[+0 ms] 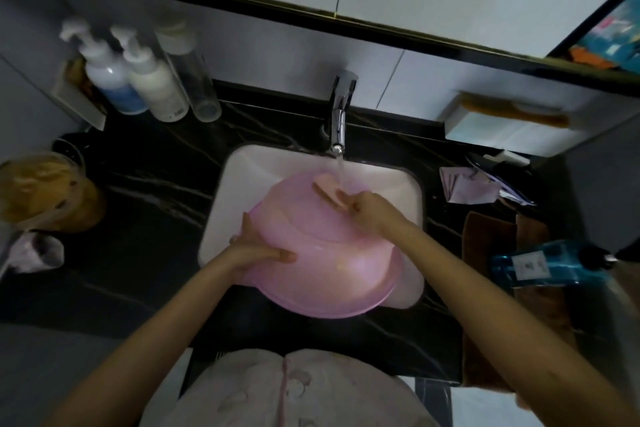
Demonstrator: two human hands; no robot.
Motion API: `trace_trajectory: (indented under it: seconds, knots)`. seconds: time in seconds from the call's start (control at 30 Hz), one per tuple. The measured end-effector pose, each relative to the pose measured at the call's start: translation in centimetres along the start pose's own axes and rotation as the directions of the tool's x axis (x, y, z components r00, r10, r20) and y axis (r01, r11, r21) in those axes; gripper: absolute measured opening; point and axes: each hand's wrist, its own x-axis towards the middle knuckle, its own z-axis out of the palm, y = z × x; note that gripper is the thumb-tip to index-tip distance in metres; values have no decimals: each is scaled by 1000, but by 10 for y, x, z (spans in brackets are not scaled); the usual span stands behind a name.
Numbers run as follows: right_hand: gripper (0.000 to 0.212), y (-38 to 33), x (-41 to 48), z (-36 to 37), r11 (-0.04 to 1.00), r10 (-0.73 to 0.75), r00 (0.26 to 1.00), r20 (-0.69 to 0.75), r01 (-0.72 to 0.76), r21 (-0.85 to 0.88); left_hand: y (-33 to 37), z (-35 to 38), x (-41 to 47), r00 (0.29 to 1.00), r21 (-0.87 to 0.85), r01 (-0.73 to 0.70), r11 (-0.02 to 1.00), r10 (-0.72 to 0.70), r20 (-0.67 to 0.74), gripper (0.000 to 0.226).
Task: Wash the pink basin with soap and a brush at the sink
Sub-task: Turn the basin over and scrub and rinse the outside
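translucent plastic pink basin (322, 253), chrome metal tap (338, 125), glossy white sink (242, 177), polished black marble counter (138, 191)

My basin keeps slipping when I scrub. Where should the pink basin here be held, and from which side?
Take the pink basin by its left rim, from the left, as the left hand does. It lies tilted, bottom up, over the sink; the domed wall looks smooth and gives no hold, and the right hand needs the far side for the brush.

Black veined counter (145, 191) — sink (242, 166), pump bottles (152, 87), brown towel (485, 236).
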Motion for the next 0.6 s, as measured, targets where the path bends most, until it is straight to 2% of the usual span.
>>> trace_trajectory:
  seconds: [0.07, 0.13, 0.2, 0.27, 0.33, 0.4, 0.5, 0.53, 0.6]
  knots:
    - [41, -14, -22, 8, 991, -130, 989, 71, 128, 40, -1, -1, 2, 1000, -2, 1, 1000, -1, 5, 181]
    - [45, -1, -48, 0, 986, -159, 978, 132, 152, 63, -4, -1, 3, 1000, -4, 4, 1000, -4, 6, 180]
    - [48, 26, -55, -11, 998, -53, 989, 141, 47, 41, -3, -1, 1, 1000, -3, 8, 1000, -8, -3, 178]
    - [46, 45, -42, -20, 993, 120, 990, 71, -119, -9, -3, 0, 0, 1000, 15, 8, 1000, -7, -11, 177]
    - [41, 37, -21, -18, 987, 159, 987, -9, -159, 8, -1, 0, -2, 1000, 28, 5, 1000, -5, -7, 177]
    - [39, 10, -12, -6, 996, 76, 997, -30, -74, 43, 0, 0, -1, 1000, 18, 2, 1000, -2, -5, 180]
    - [39, -12, -36, 5, 992, -104, 991, 87, 98, 74, -3, 0, -1, 1000, -8, -13, 1000, 13, 0, 182]
    - [43, -4, -48, 3, 993, -114, 985, 128, 108, 52, -2, 0, -2, 1000, -10, -16, 1000, 16, -2, 182]
    - [44, 22, -62, -7, 999, -33, 987, 157, 30, 16, -3, 1, -3, 1000, -12, -10, 1000, 10, -6, 181]
